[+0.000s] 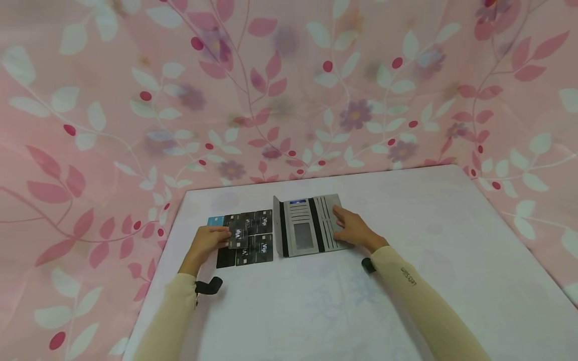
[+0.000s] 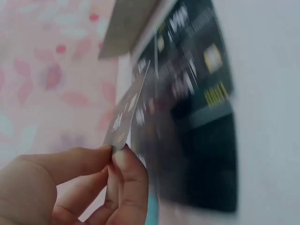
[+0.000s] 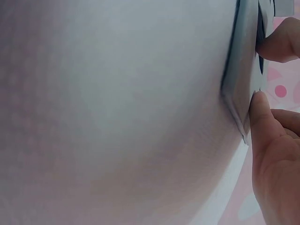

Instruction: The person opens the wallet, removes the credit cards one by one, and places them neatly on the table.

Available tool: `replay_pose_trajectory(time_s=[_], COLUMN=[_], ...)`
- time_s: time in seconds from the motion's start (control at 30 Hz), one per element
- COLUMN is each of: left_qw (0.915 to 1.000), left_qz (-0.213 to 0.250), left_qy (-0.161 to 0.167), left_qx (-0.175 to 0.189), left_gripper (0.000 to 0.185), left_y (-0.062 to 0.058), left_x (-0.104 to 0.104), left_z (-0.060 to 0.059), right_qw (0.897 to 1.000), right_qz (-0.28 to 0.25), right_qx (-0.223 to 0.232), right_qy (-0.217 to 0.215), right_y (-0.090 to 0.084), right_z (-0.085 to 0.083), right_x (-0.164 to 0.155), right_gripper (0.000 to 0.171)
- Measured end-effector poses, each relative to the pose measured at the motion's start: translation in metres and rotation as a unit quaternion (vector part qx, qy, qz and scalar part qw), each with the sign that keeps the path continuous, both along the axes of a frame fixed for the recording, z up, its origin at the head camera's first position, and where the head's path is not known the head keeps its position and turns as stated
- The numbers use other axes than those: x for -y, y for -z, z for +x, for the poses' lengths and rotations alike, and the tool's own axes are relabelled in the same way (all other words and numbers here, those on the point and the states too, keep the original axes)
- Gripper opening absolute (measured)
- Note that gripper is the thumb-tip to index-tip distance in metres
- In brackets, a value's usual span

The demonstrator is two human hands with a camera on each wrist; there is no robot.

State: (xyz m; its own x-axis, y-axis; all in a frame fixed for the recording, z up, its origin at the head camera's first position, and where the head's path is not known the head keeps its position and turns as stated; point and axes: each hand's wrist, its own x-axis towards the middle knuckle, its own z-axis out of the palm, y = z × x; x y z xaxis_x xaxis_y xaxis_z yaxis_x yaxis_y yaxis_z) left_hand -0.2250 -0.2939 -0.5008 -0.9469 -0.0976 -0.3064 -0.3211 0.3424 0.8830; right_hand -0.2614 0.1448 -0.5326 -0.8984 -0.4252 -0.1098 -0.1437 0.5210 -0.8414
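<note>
My left hand (image 1: 208, 243) pinches a black VIP card (image 1: 238, 234) at its edge, between thumb and fingers in the left wrist view. The card stands tilted above several black VIP cards (image 1: 264, 248) laid in overlapping rows on the table. A blue card (image 1: 215, 220) shows at their upper left. To the right lies a grey wallet (image 1: 319, 230), spread out, with card slots, black strips and a clear window pocket. One blue card (image 1: 298, 201) sits in a top slot. My right hand (image 1: 354, 229) rests its thumb and fingertips on the wallet's right side.
A white-covered table (image 1: 433, 235) extends right and in front of the wallet. Behind it hangs a pink floral cloth (image 1: 289, 90). The wallet's left flap (image 1: 277, 225) stands up beside the card rows. Black wrist mounts (image 1: 209, 286) stick out from both sleeves.
</note>
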Motion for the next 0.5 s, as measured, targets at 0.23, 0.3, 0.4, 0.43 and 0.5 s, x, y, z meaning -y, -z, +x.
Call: replay_pose_trajectory(time_s=[0.23,0.3,0.4,0.43,0.5], left_qw=[0.9974,0.9969,0.9957,0.9949,0.9911], left_qz=[-0.056,-0.065,-0.08,-0.09,-0.123], left_qy=[-0.022,-0.021,-0.022,-0.02,-0.013], left_qx=[0.039,0.04,0.04,0.042,0.048], left_gripper=[0.037,0.036,0.034,0.033,0.03], left_y=[0.004,0.005,0.006,0.006,0.005], left_x=[0.048,0.057,0.066,0.068,0.071], left_z=[0.027,0.033,0.04,0.04,0.04], right_qw=[1.0,1.0,1.0,1.0,1.0], right_qz=[0.006,0.011,0.016,0.017,0.017], right_qx=[-0.002,-0.002,0.0,0.0,-0.003], right_qy=[-0.003,-0.002,0.002,0.003,0.001], right_y=[0.001,0.001,0.001,0.0,0.001], right_z=[-0.001,-0.002,-0.002,-0.002,-0.002], right_x=[-0.001,-0.002,-0.002,-0.002,-0.001], right_gripper=[0.092,0.093,0.094,0.094,0.093])
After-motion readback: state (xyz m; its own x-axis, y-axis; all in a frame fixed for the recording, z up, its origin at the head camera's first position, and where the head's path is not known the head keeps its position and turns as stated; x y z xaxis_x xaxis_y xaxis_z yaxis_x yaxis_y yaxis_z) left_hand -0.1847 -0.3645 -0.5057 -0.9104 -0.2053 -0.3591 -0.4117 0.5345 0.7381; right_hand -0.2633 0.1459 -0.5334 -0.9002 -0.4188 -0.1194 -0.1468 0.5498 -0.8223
